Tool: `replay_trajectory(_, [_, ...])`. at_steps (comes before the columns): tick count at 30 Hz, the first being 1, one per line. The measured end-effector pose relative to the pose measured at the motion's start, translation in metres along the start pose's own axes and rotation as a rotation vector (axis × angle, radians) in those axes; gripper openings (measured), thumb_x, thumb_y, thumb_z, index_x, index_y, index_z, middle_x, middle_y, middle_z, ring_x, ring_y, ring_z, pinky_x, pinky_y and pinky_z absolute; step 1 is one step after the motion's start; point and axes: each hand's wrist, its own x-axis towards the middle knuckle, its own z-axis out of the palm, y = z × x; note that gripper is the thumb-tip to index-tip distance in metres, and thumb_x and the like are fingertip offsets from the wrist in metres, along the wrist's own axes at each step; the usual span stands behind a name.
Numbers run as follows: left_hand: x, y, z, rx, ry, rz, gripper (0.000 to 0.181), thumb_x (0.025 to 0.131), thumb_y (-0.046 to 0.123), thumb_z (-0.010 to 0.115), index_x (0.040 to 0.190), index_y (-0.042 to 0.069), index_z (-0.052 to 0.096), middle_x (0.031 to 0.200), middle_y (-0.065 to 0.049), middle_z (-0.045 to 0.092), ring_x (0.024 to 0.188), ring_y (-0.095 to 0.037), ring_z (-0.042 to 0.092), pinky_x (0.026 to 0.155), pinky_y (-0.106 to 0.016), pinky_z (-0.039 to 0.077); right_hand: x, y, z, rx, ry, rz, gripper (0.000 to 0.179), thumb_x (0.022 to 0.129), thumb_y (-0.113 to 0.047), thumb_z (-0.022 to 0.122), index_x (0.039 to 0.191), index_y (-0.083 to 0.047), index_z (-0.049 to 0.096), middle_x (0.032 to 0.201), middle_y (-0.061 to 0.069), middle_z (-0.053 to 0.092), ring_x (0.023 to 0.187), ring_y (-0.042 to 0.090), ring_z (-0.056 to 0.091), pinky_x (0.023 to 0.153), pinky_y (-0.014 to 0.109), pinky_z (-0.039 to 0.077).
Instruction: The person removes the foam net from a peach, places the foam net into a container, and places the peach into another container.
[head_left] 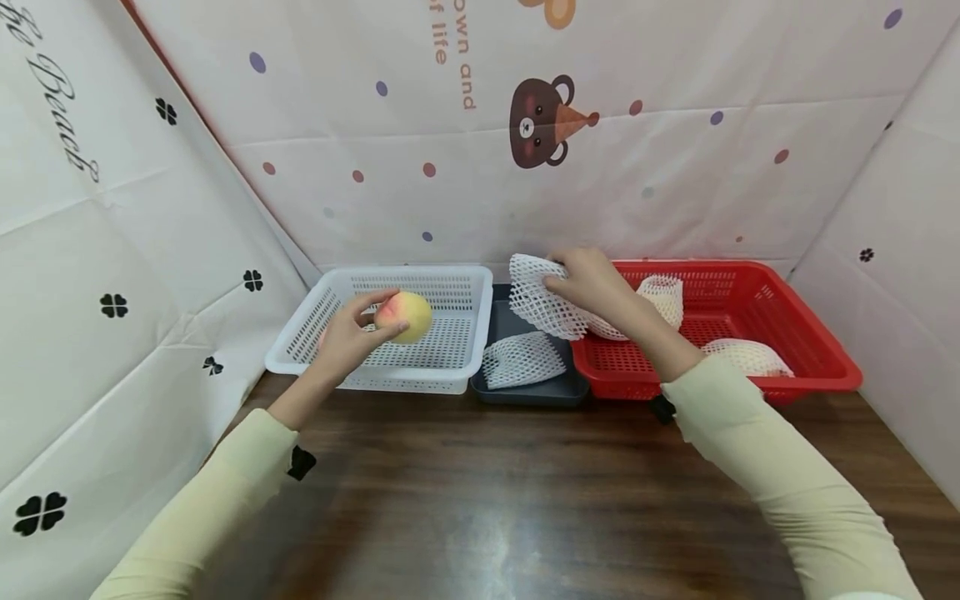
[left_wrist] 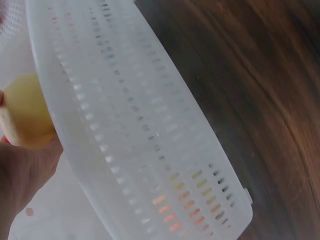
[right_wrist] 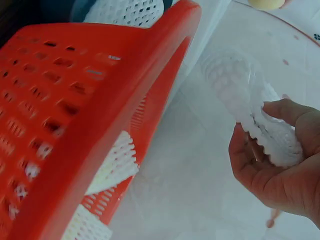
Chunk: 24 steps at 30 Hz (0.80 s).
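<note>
In the head view my left hand [head_left: 347,340] grips a yellow peach [head_left: 412,317] with a red blush, thumb and fingers around it, above the white basket [head_left: 397,379]. The left wrist view shows the peach [left_wrist: 30,112] past the basket's rim. My right hand [head_left: 596,287] pinches a white foam net sleeve [head_left: 542,302] over the dark tray [head_left: 536,395] and the near left corner of the red basket [head_left: 626,383]. In the right wrist view the sleeve [right_wrist: 230,87] hangs out from between thumb and fingers. A second foam net [head_left: 523,362] lies flat in the tray.
Foam-netted pieces [head_left: 746,357] lie in the red basket, one [head_left: 663,298] near its back left. Through the white basket's slots, yellow and orange-red colours [left_wrist: 187,205] show. A brown wooden table [head_left: 465,492] runs in front; printed white cloth [head_left: 465,200] stands behind and at both sides.
</note>
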Motion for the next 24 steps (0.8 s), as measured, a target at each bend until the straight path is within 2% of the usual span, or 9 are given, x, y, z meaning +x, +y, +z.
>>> replay_trajectory(5, [0.009,-0.005,-0.005,0.055,-0.045,-0.018,0.062,0.09,0.036,0.079,0.145,0.019,0.057,0.152,-0.009,0.046,0.118,-0.035,0.063,0.078,-0.03,0.059,0.021,0.0,0.007,0.008,-0.003,0.077,0.033,0.094,-0.012,0.062,0.123,0.004,0.064,0.117,0.023,0.068,0.095,0.036,0.06,0.086,0.049,0.052])
replay_trajectory(10, [0.015,-0.009,-0.01,0.118,-0.108,-0.02,0.061,0.091,0.033,0.078,0.145,0.013,0.056,0.149,-0.013,0.048,0.111,-0.038,0.065,0.074,-0.032,0.059,0.04,0.002,0.014,0.026,-0.051,0.189,0.046,0.093,-0.013,0.064,0.133,0.007,0.052,0.126,0.026,0.062,0.113,0.039,0.059,0.097,0.051,0.05])
replay_trajectory(12, [0.019,-0.011,-0.012,0.177,-0.142,-0.016,0.059,0.091,0.032,0.078,0.142,0.012,0.058,0.145,-0.013,0.053,0.105,-0.036,0.068,0.071,-0.032,0.058,0.047,0.004,0.017,0.039,-0.062,0.219,0.049,0.093,-0.013,0.065,0.135,0.008,0.048,0.129,0.026,0.06,0.119,0.04,0.057,0.101,0.051,0.048])
replay_trajectory(16, [0.027,-0.017,-0.017,0.343,-0.236,0.002,0.055,0.089,0.03,0.081,0.136,0.008,0.063,0.137,-0.014,0.061,0.109,-0.029,0.064,0.076,-0.036,0.054,0.058,0.01,0.028,0.049,-0.075,0.234,0.051,0.092,-0.011,0.065,0.134,0.012,0.047,0.131,0.029,0.057,0.123,0.042,0.053,0.104,0.05,0.047])
replay_trajectory(18, [0.03,-0.02,-0.019,0.415,-0.282,0.022,0.054,0.087,0.028,0.082,0.134,0.006,0.065,0.135,-0.015,0.063,0.11,-0.028,0.06,0.08,-0.038,0.052,0.062,0.013,0.034,0.066,-0.093,0.251,0.051,0.092,-0.01,0.063,0.134,0.014,0.048,0.133,0.03,0.055,0.119,0.041,0.054,0.099,0.048,0.05])
replay_trajectory(20, [0.032,-0.022,-0.022,0.459,-0.321,0.039,0.053,0.087,0.026,0.082,0.132,0.004,0.065,0.133,-0.015,0.065,0.111,-0.029,0.057,0.081,-0.04,0.05,0.064,0.013,0.04,0.085,-0.114,0.275,0.048,0.091,-0.009,0.06,0.131,0.016,0.051,0.13,0.03,0.056,0.108,0.038,0.057,0.089,0.045,0.055])
replay_trajectory(24, [0.035,-0.024,-0.027,0.51,-0.396,0.058,0.051,0.087,0.024,0.082,0.131,0.003,0.066,0.132,-0.017,0.065,0.116,-0.034,0.058,0.089,-0.049,0.051,0.068,0.012,0.054,0.158,-0.158,0.358,0.031,0.089,-0.006,0.055,0.113,0.013,0.058,0.109,0.024,0.059,0.079,0.028,0.056,0.064,0.038,0.058])
